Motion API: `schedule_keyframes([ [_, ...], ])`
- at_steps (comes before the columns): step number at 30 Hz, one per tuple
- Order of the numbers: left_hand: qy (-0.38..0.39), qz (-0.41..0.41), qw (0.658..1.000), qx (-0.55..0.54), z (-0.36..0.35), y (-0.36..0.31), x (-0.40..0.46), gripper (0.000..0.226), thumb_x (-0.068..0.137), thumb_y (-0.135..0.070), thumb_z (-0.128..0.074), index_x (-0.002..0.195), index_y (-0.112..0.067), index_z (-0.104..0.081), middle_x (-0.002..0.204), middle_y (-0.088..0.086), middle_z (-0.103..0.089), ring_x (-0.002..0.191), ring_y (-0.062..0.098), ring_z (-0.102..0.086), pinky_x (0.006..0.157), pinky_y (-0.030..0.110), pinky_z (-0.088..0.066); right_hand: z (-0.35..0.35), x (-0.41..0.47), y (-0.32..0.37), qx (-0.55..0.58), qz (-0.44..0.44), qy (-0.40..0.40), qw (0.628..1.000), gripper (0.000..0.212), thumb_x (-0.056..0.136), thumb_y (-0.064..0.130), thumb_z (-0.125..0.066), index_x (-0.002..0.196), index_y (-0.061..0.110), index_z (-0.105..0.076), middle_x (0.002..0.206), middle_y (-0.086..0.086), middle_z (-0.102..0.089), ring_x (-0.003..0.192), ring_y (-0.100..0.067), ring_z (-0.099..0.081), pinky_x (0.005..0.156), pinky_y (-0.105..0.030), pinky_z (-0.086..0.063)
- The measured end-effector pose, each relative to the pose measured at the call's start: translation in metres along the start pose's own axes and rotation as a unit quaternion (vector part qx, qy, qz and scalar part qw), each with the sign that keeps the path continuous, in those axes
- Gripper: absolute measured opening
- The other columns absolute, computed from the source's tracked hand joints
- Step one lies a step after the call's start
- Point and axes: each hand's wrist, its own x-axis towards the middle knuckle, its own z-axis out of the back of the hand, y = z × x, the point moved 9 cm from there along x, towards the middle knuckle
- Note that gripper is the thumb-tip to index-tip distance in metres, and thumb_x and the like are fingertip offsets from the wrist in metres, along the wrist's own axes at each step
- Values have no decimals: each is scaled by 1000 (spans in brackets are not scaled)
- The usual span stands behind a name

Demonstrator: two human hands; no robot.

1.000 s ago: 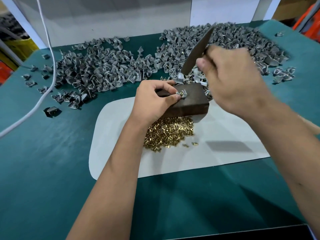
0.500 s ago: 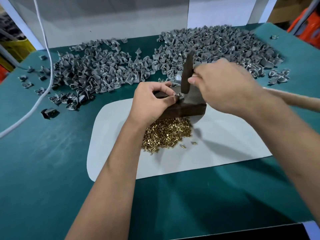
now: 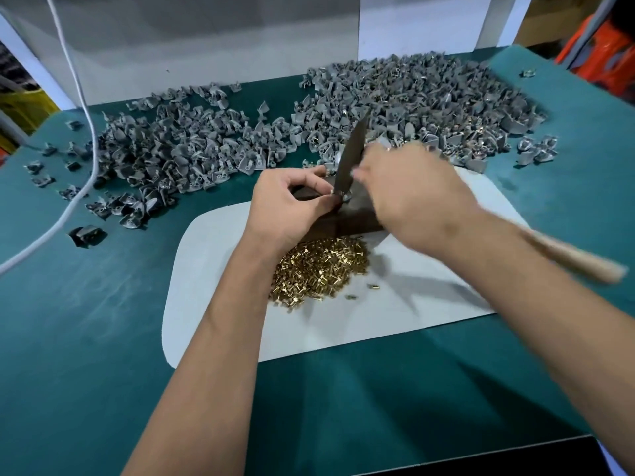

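Plainly, in the head view the danger sits at the fingertips: the left hand (image 3: 288, 197) pinches a small grey part (image 3: 339, 196) on top of the dark block (image 3: 357, 219), with thumb and forefinger right beside the spot where the lower end of the dark metal tool (image 3: 352, 156) meets it. The right hand (image 3: 412, 194), blurred, is wrapped round that tool where the metal joins its wooden handle (image 3: 570, 257). A blow landing slightly off could catch the pinching fingers, or tip the part and flick it off the block into the brass pins (image 3: 319, 273) heaped just in front on the white mat (image 3: 412, 321). Nothing visibly clamps the block, so a slanted strike might shove it toward the pile of grey parts (image 3: 412, 108) behind.
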Motion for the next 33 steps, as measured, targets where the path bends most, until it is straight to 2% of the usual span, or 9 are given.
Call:
schedule_keyframes([
  [3,-2,-4,1000,3,-1,-2,-1,19,77,1,-84,74,-17,-77,124,7,-72,114,8,-69,106,38,-53,-5,3,-5,-49,-3,48,998,25,108,39,-39,103,19,-53,79,-7,-57,74,-36,-53,67,-38,-38],
  [7,0,-1,1000,5,1,1,0,17,76,-4,-86,76,-20,-79,121,2,-74,112,5,-69,106,38,-52,25,7,-9,8,-5,-71,997,28,108,36,-41,112,14,-58,75,-5,-53,67,-32,-47,63,-38,-40],
  [11,6,-4,1000,-4,-2,0,0,18,77,-1,-85,75,-17,-78,122,7,-73,115,11,-69,107,41,-52,-6,6,-2,-68,2,66,996,30,109,36,-38,110,15,-58,91,-14,-60,82,-38,-58,68,-37,-39],
  [14,3,1,1000,5,-1,2,-1,15,76,-5,-86,77,-18,-79,123,3,-73,115,8,-68,107,39,-52,16,13,-6,-44,12,2,999,22,108,37,-42,97,21,-53,72,-1,-49,63,-28,-48,64,-36,-39],
  [16,4,3,1000,4,0,2,0,14,76,-6,-86,77,-19,-80,124,2,-73,114,7,-68,105,39,-53,24,11,-6,4,1,-58,998,22,108,35,-42,106,18,-55,73,-1,-54,59,-24,-46,59,-34,-37],
  [18,1,3,1000,-3,0,1,-1,18,76,-4,-86,74,-19,-78,123,4,-73,115,9,-69,105,41,-53,2,8,-2,-26,6,6,1000,26,109,36,-39,115,16,-56,85,-10,-63,69,-31,-55,61,-35,-38],
  [24,1,4,1000,21,-1,-1,-3,13,78,-6,-85,79,-18,-81,126,2,-72,118,5,-66,110,37,-48,4,9,-18,-29,23,36,999,19,104,43,-46,95,30,-57,86,-6,-61,82,-34,-55,69,-36,-36],
  [30,4,-5,1000,21,-3,-3,-4,12,83,-5,-80,81,-17,-80,131,2,-70,120,0,-63,95,7,-42,5,-3,-76,7,-99,13,995,27,94,40,-66,76,25,-53,80,-6,-64,77,-34,-59,67,-36,-46],
  [33,3,0,1000,5,-3,-3,-4,16,85,-4,-78,78,-19,-79,133,3,-69,122,2,-62,99,10,-43,1,-15,-93,-5,-143,22,989,23,82,34,-76,68,26,-61,74,1,-69,75,-29,-65,63,-33,-51],
])
